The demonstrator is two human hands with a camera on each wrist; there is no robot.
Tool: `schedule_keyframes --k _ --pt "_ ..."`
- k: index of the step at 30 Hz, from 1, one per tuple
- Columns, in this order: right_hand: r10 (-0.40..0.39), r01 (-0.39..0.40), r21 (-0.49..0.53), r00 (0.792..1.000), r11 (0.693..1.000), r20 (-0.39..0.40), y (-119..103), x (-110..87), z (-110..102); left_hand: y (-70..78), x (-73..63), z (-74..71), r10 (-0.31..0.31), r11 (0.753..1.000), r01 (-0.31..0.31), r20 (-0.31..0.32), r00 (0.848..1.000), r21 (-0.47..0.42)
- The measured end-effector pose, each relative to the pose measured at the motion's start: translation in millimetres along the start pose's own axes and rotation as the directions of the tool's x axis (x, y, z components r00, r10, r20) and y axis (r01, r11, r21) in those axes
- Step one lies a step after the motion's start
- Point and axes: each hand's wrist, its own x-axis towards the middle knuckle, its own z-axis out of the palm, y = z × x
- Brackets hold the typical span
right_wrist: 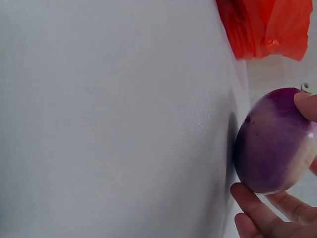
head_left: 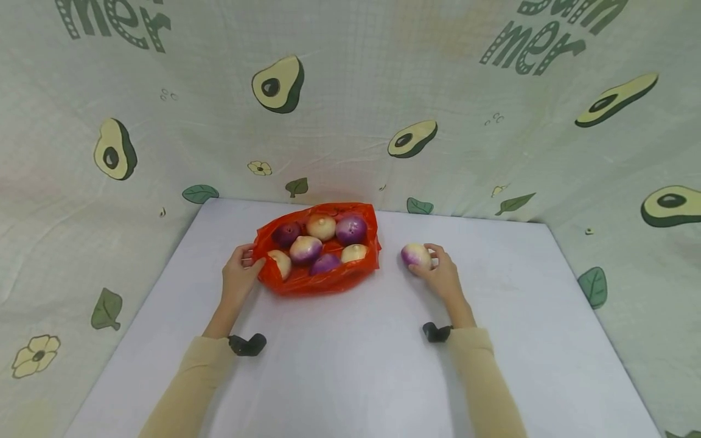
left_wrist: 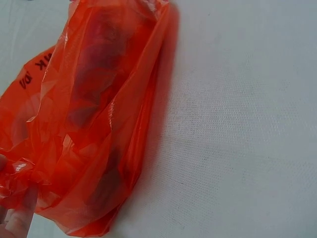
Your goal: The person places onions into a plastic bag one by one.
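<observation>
An orange-red plastic bag (head_left: 323, 283) lies with its mouth spread wide on the left half of the table. Inside sit several round purple-and-white turnips (head_left: 305, 250). At the bag's left end my left hand (head_left: 241, 274) pinches the gathered plastic between thumb and fingers; the left wrist view shows the crumpled film (left_wrist: 20, 178) there. To the right of the bag, my right hand (head_left: 440, 274) holds a single turnip (right_wrist: 272, 144), thumb on one side and fingers on the other. Its purple side faces the right wrist camera, close over the table surface.
A white cloth-covered table (head_left: 339, 365) lies under both hands. Behind it and at its sides hangs a pale curtain (head_left: 339, 121) printed with avocados and leaves. Black wrist mounts (head_left: 247, 345) stick out inward from both sleeves.
</observation>
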Motion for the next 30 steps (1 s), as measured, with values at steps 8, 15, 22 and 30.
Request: schedule_keyframes --k 8,15,22,30 --pt "0.047 -0.048 0.025 0.998 0.999 0.033 -1 -14.8 1 0.4 0.3 -0.5 -0.004 1.0 0.004 0.005 1.0 0.01" --pt "0.072 -0.075 0.044 0.996 0.996 0.05 -4 -23.0 3 0.2 -0.2 0.1 -0.003 1.0 0.003 0.004 1.0 0.002" --pt "0.063 -0.067 0.104 0.997 0.992 0.048 -13 -28.6 5 -0.9 0.4 1.0 -0.004 1.0 0.004 -0.001 1.0 0.0" --pt "-0.043 0.038 0.159 0.999 0.987 0.028 -45 -34.1 2 -1.2 0.8 1.2 -0.009 1.0 0.009 -0.001 1.0 -0.001"
